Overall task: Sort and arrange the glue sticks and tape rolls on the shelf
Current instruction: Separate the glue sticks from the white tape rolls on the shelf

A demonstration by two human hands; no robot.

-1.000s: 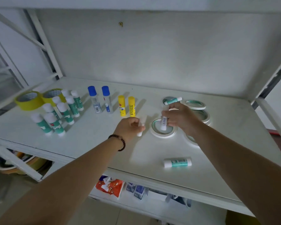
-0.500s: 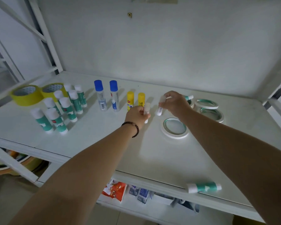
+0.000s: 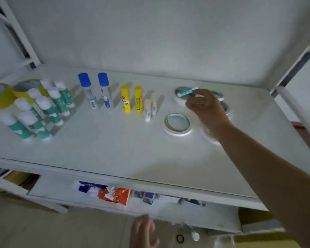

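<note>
On the white shelf (image 3: 115,149) stand several green glue sticks (image 3: 48,111), two blue-capped ones (image 3: 104,90), two yellow ones (image 3: 126,99) and two small white ones (image 3: 148,110). A green glue stick (image 3: 185,92) lies across a far white tape roll (image 3: 177,98). My right hand (image 3: 206,108) reaches over the rolls and pinches that stick's near end. Another white tape roll (image 3: 177,124) lies flat just left of my right wrist. My left hand (image 3: 143,233) hangs below the shelf's front edge, blurred, fingers loose and empty.
Two yellow tape rolls (image 3: 2,97) sit at the far left. More white rolls (image 3: 210,136) lie partly under my right arm. A green glue stick (image 3: 191,233) and a black ring (image 3: 180,238) show below the shelf. Packets (image 3: 113,194) fill the lower level.
Both small white sticks now stand free beside the yellow ones. My left hand dropped below the shelf. My right hand moved back to the stick on the roll. The front-edge stick is off the shelf.
</note>
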